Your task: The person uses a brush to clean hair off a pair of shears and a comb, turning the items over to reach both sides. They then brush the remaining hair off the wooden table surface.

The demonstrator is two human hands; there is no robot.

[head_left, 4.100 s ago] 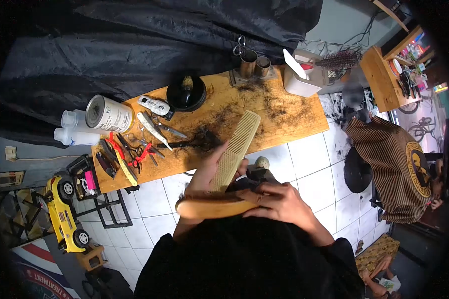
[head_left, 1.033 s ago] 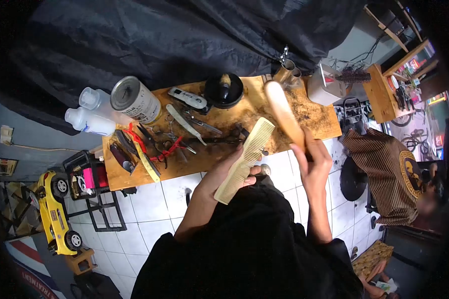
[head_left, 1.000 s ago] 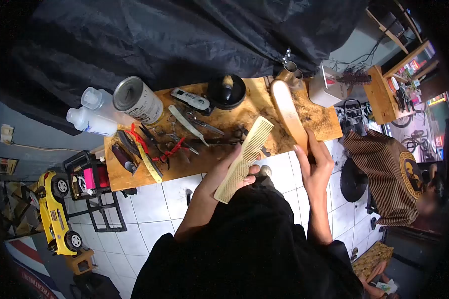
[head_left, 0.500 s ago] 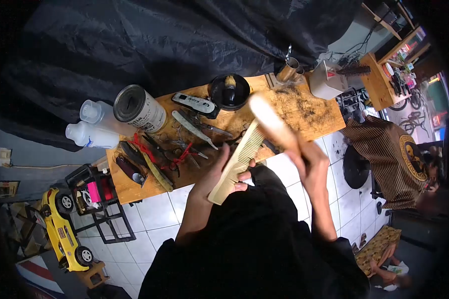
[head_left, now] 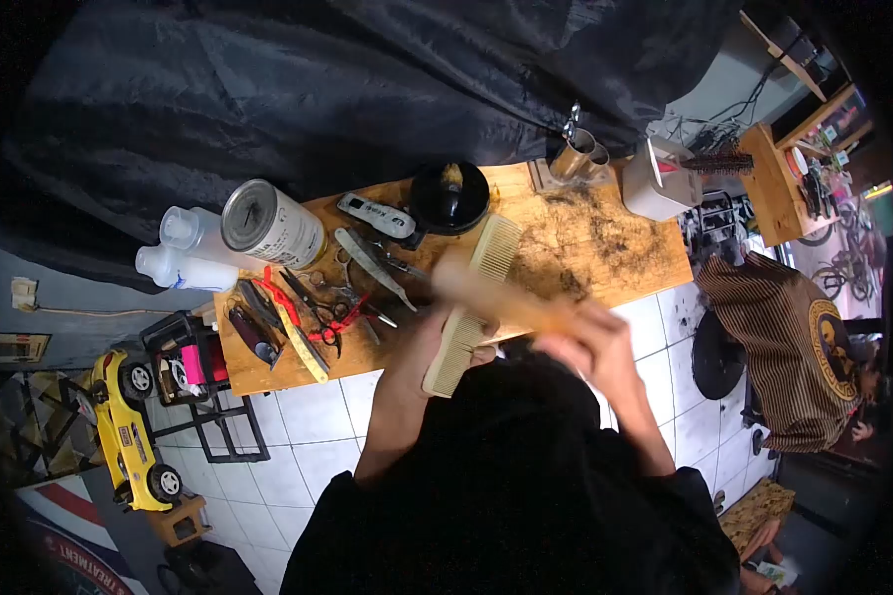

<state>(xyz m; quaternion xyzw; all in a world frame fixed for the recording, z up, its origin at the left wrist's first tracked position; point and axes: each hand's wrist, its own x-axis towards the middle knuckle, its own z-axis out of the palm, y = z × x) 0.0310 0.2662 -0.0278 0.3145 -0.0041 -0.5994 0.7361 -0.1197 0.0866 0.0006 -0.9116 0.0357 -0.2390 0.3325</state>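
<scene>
My left hand (head_left: 412, 359) is closed around the middle of a large cream comb (head_left: 498, 248), which slants up over the table edge. Closed on its handle end, my right hand (head_left: 602, 349) grips a pale wooden brush (head_left: 491, 297), smeared by motion. The brush lies across the comb's teeth in this view, and its bristles are not distinct. Beyond the left hand on the table are a straight razor (head_left: 372, 266), scissors (head_left: 329, 319) and a red-handled tool (head_left: 280, 290). A hair clipper (head_left: 377, 215) sits further back.
The wooden table (head_left: 625, 248) carries scattered dark hair, a black bowl (head_left: 456, 213) with a shaving brush, a large can (head_left: 268, 220), plastic bottles (head_left: 184, 266) and a white container (head_left: 657, 183). A person under a striped cape (head_left: 779, 347) is at right. A yellow toy car (head_left: 129, 436) is at left.
The brush has swung left and down, from beside the comb's upper end to across its middle. My right hand has moved slightly left and lower; the left still holds the comb.
</scene>
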